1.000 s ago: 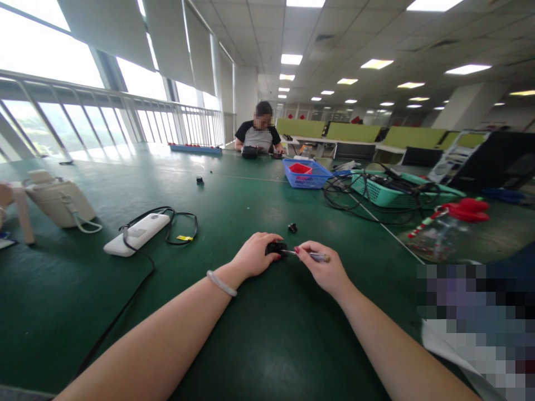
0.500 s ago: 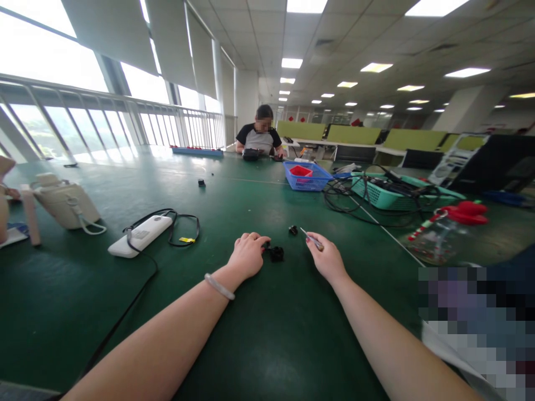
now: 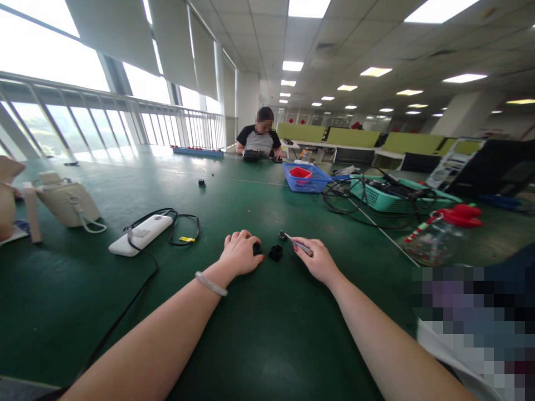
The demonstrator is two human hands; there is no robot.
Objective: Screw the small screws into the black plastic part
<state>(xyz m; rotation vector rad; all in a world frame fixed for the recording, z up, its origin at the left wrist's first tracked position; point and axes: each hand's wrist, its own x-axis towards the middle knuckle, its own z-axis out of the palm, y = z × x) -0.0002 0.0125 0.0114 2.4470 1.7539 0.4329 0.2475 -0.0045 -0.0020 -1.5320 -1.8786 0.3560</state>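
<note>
The slim metal-tipped screwdriver [image 3: 297, 243], pinched in the right hand [image 3: 318, 259], is now swung leftward toward the small black plastic part [image 3: 276, 253], while another black piece [image 3: 257, 248] is steadied under the closed left hand [image 3: 239, 253].

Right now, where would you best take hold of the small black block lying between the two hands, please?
Pinch the small black block across its two side faces, coming straight down from above. It lies flat and alone on the green table, with open mat between the left hand and the right hand, which holds a screwdriver.

The single head-worn view looks forward and down, close over the green table [image 3: 259, 334].
</note>
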